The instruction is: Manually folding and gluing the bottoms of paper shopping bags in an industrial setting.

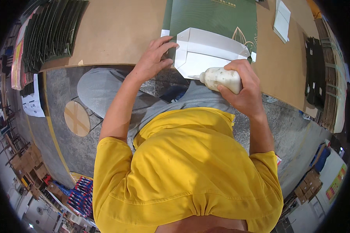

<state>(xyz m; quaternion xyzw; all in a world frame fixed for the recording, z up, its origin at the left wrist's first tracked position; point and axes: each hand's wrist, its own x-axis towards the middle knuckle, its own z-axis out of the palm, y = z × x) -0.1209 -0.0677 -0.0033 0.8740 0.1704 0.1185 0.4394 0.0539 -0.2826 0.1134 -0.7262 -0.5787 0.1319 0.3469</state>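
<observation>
A green paper bag [214, 17] lies flat on the table, its near end unfolded into white flaps [208, 50] with angled corners. At its left edge is my left hand [157, 56], fingers apart and thumb spread, fingertips touching the border of the folded end. My right hand [245, 83] is wrapped round a whitish plastic squeeze bottle [221, 79] with stains on it. The bottle is tilted on its side, and its thin nozzle [194, 77] points left, at the near edge of the white flap. Whether the tip touches the paper, I cannot tell.
A stack of dark green folded bags [52, 31] stands at the table's left end. Bundled brown and black pieces [330, 73] stand at the right end. White folded paper [282, 21] lies at the far right. A round stool [77, 118] is on the floor to my left.
</observation>
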